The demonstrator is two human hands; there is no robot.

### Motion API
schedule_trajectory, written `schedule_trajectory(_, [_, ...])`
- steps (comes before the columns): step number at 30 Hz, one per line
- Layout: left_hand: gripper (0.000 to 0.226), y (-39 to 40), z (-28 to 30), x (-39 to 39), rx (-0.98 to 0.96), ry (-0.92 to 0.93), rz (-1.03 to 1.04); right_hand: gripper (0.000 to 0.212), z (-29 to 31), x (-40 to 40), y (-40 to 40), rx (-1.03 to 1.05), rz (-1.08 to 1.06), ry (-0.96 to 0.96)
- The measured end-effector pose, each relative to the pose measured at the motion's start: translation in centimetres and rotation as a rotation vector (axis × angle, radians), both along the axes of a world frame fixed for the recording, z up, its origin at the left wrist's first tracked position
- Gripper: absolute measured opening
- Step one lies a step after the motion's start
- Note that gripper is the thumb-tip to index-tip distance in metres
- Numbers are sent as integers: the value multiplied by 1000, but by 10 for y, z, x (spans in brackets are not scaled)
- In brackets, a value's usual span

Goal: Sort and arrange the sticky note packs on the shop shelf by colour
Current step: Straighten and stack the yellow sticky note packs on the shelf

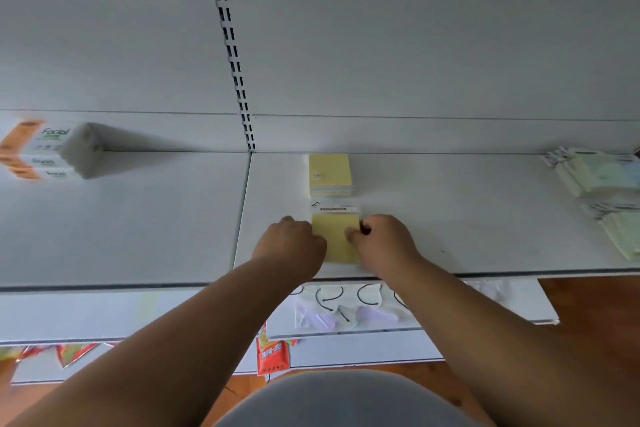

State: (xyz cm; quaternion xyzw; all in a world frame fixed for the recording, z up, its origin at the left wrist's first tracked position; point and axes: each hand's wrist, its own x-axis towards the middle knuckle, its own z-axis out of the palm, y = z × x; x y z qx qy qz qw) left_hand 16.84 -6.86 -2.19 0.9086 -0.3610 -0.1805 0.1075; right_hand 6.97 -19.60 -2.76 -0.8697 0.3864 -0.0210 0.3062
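A person's two bare hands meet over a flat pack of pale yellow sticky notes with a white header card (pixel 335 236) lying near the front edge of a white metal shop shelf (pixel 450 218). The left hand (pixel 294 243) lies against the pack's left edge with its fingers curled onto it, while the right hand (pixel 381 239) grips the right edge, thumb and fingertips bent in over the yellow face. The pack rests flat on the shelf, its header pointing toward the back wall. Just behind it, almost touching the header, sits a thicker stack of sticky notes with a yellow top and pastel layers showing along its side (pixel 330 175), close to the rear of the shelf. Well off to the right, pale green and cream sticky note packs (pixel 595 173) lie fanned in a loose heap, with more pale green packs (pixel 623 229) nearer the front edge. On the neighbouring shelf bay to the left stand white and orange packs of facial tissue (pixel 45 149). A lower shelf holds clear bags with lilac items and black loops (pixel 339 308), and a red snack sachet (pixel 272 355) hangs below that.
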Motion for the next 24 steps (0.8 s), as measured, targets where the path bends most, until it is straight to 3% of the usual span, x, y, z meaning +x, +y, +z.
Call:
schedule_trajectory(2, [31, 5, -5, 1, -20, -69, -38, 49, 0, -2, -5, -20, 23, 15])
schedule_trajectory(6, [24, 25, -6, -1, -75, -38, -42, 51, -1, -19, -10, -127, 105, 69])
schedule_trajectory(11, [45, 28, -4, -2, 28, -81, -240, 45, 0, -36, -5, -152, 325, 95])
schedule_trajectory(17, [34, 25, -12, -8, 42, -110, -210, 28, -1, -44, -4, -214, 426, 110])
schedule_trajectory(24, [32, 23, -13, -3, 99, -98, -227, 34, 4, -36, -13, -272, 529, 224])
